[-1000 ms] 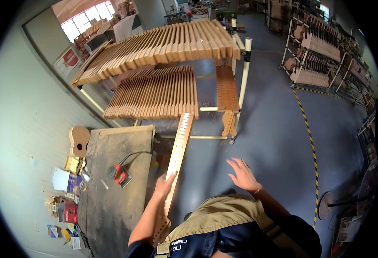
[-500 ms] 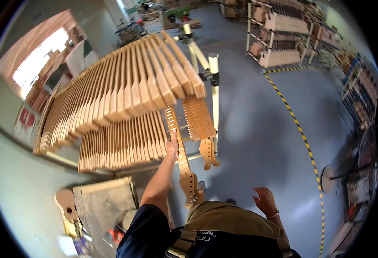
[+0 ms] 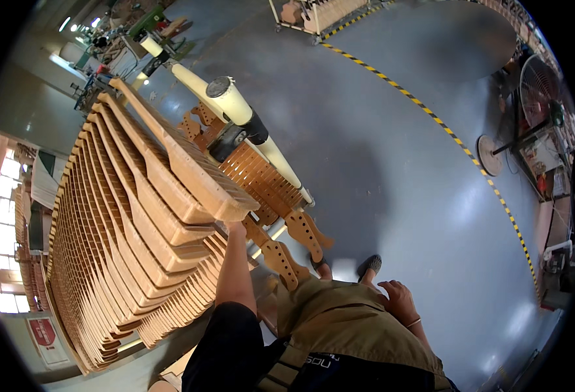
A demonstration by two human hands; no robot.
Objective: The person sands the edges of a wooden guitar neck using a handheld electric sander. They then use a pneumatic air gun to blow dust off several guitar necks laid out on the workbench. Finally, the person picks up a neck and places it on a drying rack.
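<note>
A: What's different from half a second ago?

B: The rack looms larger and leans across the view, its upper row of pale necks now covering more of what lies below.

A: And the bunch of fretted necks?

B: It hangs at the rack's right end, seen from more nearly above.

A: Where's the single neck?

B: Under the rack's near right corner; its drilled headstock shows, beside the hanging bunch. The rest is mostly covered.

A: The left hand?

B: It was plainly clasping that neck; now the forearm runs straight up to the rack and just the wrist end shows beneath the upper row. I can't tell its grip.

A: The right hand?

B: Low, right of the rack by the apron, empty, fingers loosely bent.
</note>
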